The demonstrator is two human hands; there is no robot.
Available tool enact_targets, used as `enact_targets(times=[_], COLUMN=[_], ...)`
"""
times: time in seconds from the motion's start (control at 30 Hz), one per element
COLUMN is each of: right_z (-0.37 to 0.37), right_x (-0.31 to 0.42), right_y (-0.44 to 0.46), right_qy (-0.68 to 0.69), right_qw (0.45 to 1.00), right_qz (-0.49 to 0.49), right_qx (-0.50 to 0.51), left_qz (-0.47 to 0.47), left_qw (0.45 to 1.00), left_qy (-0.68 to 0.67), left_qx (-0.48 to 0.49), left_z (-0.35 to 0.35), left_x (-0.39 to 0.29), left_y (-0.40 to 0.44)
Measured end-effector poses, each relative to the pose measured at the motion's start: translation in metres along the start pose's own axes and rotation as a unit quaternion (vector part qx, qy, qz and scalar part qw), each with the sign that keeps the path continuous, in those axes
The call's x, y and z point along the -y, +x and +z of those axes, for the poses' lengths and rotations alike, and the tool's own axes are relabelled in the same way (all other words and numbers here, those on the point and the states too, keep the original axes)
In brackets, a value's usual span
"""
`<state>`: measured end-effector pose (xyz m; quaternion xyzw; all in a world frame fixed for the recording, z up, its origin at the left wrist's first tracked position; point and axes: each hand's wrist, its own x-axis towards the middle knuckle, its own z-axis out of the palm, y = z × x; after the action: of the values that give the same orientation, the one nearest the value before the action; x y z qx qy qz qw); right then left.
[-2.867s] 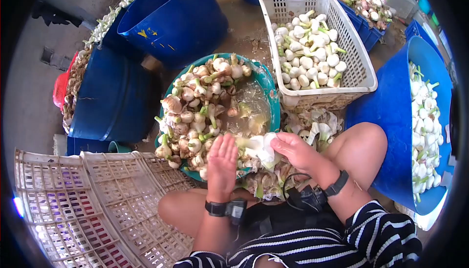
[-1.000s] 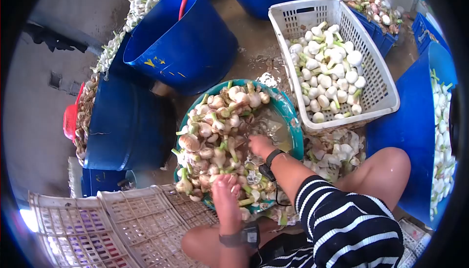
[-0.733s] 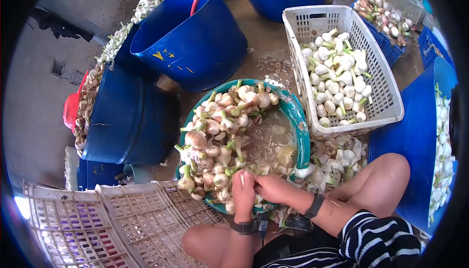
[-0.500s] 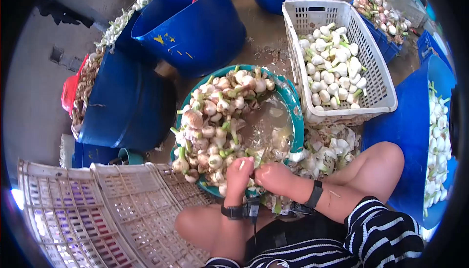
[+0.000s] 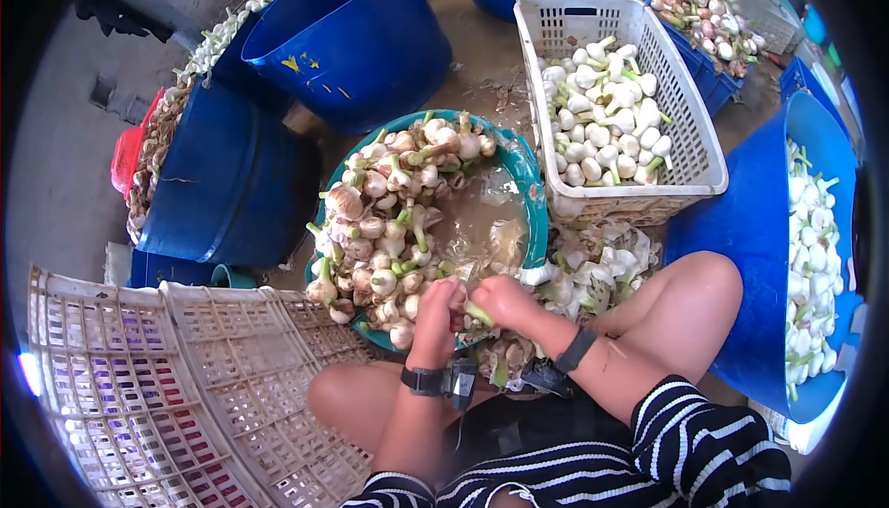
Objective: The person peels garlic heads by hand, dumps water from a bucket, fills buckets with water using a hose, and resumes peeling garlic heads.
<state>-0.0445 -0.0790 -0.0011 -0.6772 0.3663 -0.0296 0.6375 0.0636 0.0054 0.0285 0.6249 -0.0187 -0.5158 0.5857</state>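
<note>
Over the near rim of a round green tub, my left hand and my right hand are close together, fingers curled. A pale green garlic stem shows between them; the rest of that garlic is hidden by my fingers. Both hands appear closed on it. Unpeeled garlic bulbs, some with brownish skins and green stems, are heaped in the tub's left side. Murky water with loose skins fills its right side.
Beyond the tub, a white crate holds clean white garlic. Peeled skins lie beside my right leg. Blue barrels stand left, behind and right, the right one containing white garlic. White plastic crates lean at my left.
The view has shifted, so the tub and crates appear slightly further left and higher. My hands have moved slightly apart, and the green stem now shows between them.
</note>
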Motion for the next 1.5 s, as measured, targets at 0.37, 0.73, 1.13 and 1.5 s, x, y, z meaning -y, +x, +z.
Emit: enact_targets(times=[0.37,0.73,1.13,1.5], right_z=[-0.019,-0.042,-0.044,0.002], right_x=[-0.02,0.008,0.039,-0.013], right_y=[-0.01,-0.038,-0.042,-0.042], right_qy=[0.419,0.484,-0.261,-0.286], right_qw=[0.902,0.862,0.794,0.806], right_qz=[0.094,0.007,-0.543,-0.502], right_qx=[0.034,0.153,-0.08,-0.129], left_qz=[0.22,0.324,0.064,-0.002], left_qw=[0.899,0.945,0.976,0.984], left_qy=[0.345,0.054,0.114,0.154], left_qx=[0.159,0.013,0.177,0.09], left_z=[0.002,0.009,0.0,-0.008], left_x=[-0.017,0.022,0.004,0.013], left_y=[-0.032,-0.026,-0.025,-0.026])
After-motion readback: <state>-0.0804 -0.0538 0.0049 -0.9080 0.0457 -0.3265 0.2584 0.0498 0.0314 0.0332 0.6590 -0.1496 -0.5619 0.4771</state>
